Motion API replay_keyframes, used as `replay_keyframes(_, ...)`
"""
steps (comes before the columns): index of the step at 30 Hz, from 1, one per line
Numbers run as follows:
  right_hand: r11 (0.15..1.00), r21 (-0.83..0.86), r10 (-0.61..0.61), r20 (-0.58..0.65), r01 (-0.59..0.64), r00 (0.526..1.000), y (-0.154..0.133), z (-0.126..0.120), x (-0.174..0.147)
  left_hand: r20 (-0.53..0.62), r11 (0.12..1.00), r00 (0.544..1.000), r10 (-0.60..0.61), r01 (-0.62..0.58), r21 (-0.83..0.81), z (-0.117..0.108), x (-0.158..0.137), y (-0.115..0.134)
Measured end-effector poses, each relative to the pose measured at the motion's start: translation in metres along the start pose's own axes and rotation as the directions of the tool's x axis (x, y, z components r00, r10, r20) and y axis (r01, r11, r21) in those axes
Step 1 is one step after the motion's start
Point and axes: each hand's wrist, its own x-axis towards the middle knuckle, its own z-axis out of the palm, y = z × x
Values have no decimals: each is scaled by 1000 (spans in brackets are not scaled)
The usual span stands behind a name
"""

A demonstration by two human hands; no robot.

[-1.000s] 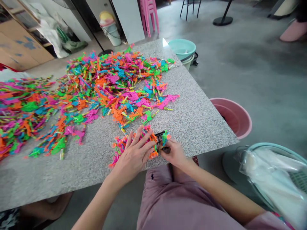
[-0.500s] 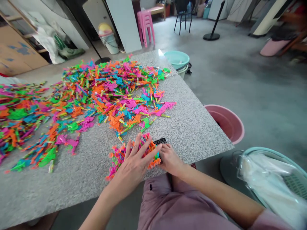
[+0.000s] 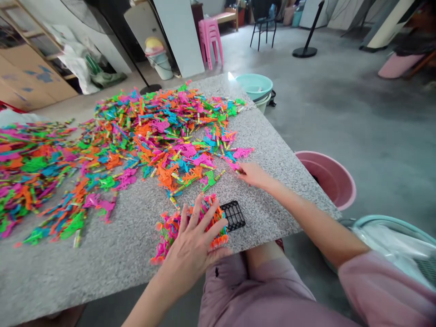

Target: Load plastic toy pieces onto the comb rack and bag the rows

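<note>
My left hand [image 3: 194, 238] lies spread, fingers apart, over a tight batch of small colourful plastic toys [image 3: 166, 231] with round orange and pink ends. From beneath that batch a black plastic grid tray [image 3: 235, 215] sticks out to the right; how far it runs under the toys is hidden. Further forward, my right hand [image 3: 254, 175] has its fingers closed on the end of a pink toy gun [image 3: 233, 165] at the near right edge of the heap. The loose heap [image 3: 177, 122] is made of pink, orange, green and blue toy guns with yellowish barrels.
The speckled stone table [image 3: 119, 259] ends just in front of my lap. Beyond its right edge stand a pink tub [image 3: 340, 181], a teal basket with clear plastic bags [image 3: 391, 240] and a light teal basin [image 3: 255, 84]. Pink stools [image 3: 210, 38] are stacked behind.
My right hand has left the tray's side and reached forward to a pink toy gun at the heap's edge. More of the black tray shows. My left hand stays on the batch.
</note>
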Motion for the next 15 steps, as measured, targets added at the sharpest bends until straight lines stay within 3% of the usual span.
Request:
replay_keyframes(4,998,15,-57,159,55,986,1,8,-61,-24,999,1000,-12,13,37,7,2,2)
replay_keyframes(7,985,88,-155,117,146,981,2,24,-88,-23,999,1000,-11,12,32,7,3,2)
replay_keyframes(10,980,130,-163,79,152,983,2,41,-91,-23,1000,1000,-9,9,27,5,4,1)
replay_keyframes(13,973,215,-120,156,85,980,-2,57,-84,-32,999,999,-4,5,34,5,4,1)
replay_keyframes(15,966,227,-170,189,125,967,-6,65,-80,-40,999,999,3,-2,36,6,3,1)
